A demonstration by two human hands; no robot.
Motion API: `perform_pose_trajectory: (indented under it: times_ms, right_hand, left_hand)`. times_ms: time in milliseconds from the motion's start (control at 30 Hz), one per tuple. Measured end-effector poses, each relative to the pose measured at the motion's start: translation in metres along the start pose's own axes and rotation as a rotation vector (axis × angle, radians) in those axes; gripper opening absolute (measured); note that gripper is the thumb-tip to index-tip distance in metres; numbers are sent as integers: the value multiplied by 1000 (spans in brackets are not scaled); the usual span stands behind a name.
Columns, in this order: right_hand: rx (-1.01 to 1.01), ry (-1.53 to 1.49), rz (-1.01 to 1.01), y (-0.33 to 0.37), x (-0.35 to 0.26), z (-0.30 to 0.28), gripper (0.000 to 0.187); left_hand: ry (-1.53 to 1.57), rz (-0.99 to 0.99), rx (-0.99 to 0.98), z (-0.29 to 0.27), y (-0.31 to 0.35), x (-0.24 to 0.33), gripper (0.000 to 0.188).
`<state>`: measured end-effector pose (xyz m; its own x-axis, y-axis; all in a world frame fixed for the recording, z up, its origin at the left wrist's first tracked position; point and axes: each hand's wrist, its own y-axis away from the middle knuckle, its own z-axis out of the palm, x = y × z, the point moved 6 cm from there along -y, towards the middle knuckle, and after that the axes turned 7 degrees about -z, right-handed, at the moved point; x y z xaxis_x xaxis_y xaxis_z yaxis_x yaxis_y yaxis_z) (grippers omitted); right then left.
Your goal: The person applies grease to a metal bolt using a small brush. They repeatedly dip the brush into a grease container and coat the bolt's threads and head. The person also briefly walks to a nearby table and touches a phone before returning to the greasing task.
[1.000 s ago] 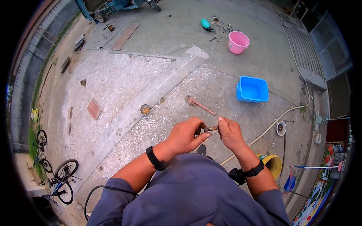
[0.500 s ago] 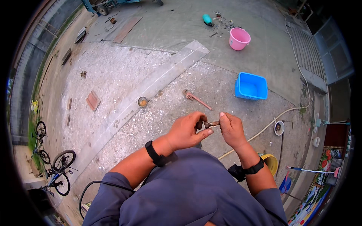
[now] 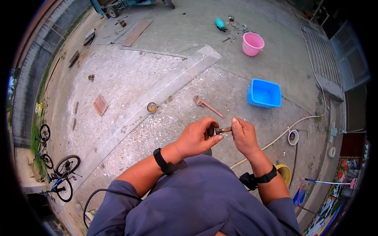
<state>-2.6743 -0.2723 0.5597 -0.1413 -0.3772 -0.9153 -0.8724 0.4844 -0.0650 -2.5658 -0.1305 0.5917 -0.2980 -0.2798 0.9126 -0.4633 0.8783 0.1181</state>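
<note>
A small rusty bolt (image 3: 226, 129) lies sideways between my two hands, in front of my chest. My left hand (image 3: 195, 136) is curled round its thicker, nut-like end, thumb below and fingers above. My right hand (image 3: 245, 137) pinches the thinner end, with its thumb on top and the other fingers folded away from sight. Beyond the hands, a reddish pipe wrench (image 3: 208, 107) rests on the concrete, jaw pointing away from me. To its left sits a small round tin (image 3: 151, 107) with something brownish inside.
A blue plastic tub (image 3: 264, 93) and a pink bucket (image 3: 252, 44) stand ahead to the right. A pale hose (image 3: 275, 138) crosses the ground near a white pot (image 3: 293, 137) and a yellow bucket (image 3: 284, 173). Bicycles (image 3: 65, 179) are at the left; bricks (image 3: 100, 104) lie farther ahead.
The surroundings have shifted slightly down and right in the picture. Both hands keep hold of the bolt in almost the same pose.
</note>
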Motion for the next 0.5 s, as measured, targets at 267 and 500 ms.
perform_pose_trajectory:
  times_ms: [267,500]
  right_hand:
    - [68,6,19,2,-14,-5,38]
    - [314,14,180,66,27,-17,44]
  left_hand:
    - [58,-48,-97,5,-11,-14,24]
    - [88,-51,-368,57,-26,-18,28]
